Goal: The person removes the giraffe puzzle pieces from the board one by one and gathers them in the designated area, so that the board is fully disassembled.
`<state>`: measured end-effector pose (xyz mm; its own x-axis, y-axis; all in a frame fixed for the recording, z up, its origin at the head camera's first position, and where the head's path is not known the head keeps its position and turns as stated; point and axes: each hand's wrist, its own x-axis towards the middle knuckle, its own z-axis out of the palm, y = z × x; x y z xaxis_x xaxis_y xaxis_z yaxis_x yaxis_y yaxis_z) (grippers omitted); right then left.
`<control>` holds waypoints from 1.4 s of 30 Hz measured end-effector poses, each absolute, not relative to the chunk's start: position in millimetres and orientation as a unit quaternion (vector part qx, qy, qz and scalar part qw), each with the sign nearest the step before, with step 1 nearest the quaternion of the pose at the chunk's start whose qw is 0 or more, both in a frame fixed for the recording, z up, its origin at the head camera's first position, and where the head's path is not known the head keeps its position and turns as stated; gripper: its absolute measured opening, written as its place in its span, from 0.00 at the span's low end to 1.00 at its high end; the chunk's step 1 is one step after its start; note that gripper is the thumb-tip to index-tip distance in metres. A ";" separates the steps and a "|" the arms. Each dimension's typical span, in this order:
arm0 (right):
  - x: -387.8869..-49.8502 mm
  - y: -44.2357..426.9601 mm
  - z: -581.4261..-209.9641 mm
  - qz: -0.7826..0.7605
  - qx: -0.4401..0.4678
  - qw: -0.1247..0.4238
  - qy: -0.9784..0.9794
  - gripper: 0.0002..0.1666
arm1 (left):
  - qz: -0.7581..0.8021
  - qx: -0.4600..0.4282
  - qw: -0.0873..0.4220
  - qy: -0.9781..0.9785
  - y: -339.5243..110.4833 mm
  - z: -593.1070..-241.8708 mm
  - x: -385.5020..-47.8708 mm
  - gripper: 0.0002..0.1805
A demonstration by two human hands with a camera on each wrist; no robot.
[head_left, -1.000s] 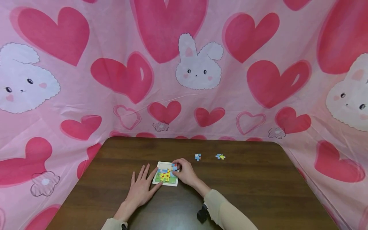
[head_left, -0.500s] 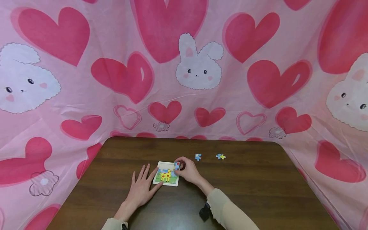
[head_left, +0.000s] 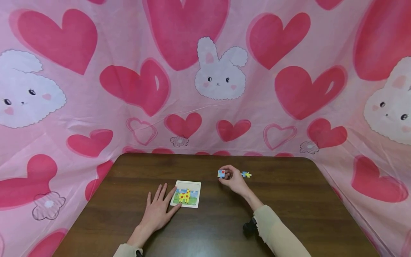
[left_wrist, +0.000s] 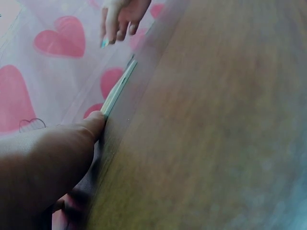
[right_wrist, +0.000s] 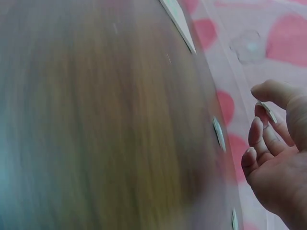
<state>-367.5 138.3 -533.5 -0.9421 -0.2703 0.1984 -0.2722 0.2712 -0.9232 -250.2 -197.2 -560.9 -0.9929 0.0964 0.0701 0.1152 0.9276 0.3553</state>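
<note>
The puzzle board (head_left: 187, 204) with a giraffe picture and a pale frame lies on the table, its upper part bare. My left hand (head_left: 157, 214) rests flat at its left side, fingers spread, fingertips touching the frame; the left wrist view has the thumb at the board's edge. My right hand (head_left: 235, 181) pinches a blue puzzle piece (head_left: 221, 174) with a red spot between thumb and finger, to the right of the board. In the right wrist view the pinched piece (right_wrist: 267, 112) is seen edge-on, held off the table.
A blue and yellow puzzle piece (head_left: 246, 174) lies on the brown table (head_left: 289, 200), just right of my right hand. Another piece (right_wrist: 219, 134) lies flat near my right hand in the right wrist view. Pink cloth with hearts and rabbits hangs behind the table.
My right hand has moved away from the board, to the right and back, carrying the pinched piece over where a loose piece lay. My left hand has stayed in place.
</note>
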 end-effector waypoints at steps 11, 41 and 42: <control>-375.0 218.4 -532.5 0.554 0.114 0.058 -0.822 0.24 | -0.174 -0.052 0.023 -0.983 -198.2 -561.0 -247.2 0.43; -364.8 325.6 -542.2 0.338 0.052 0.082 -0.936 0.30 | -0.184 -0.054 0.020 -0.981 -196.7 -559.5 -249.4 0.44; -363.5 326.9 -542.2 0.333 0.053 0.084 -0.938 0.30 | -0.184 -0.054 0.020 -0.981 -196.6 -559.7 -249.1 0.44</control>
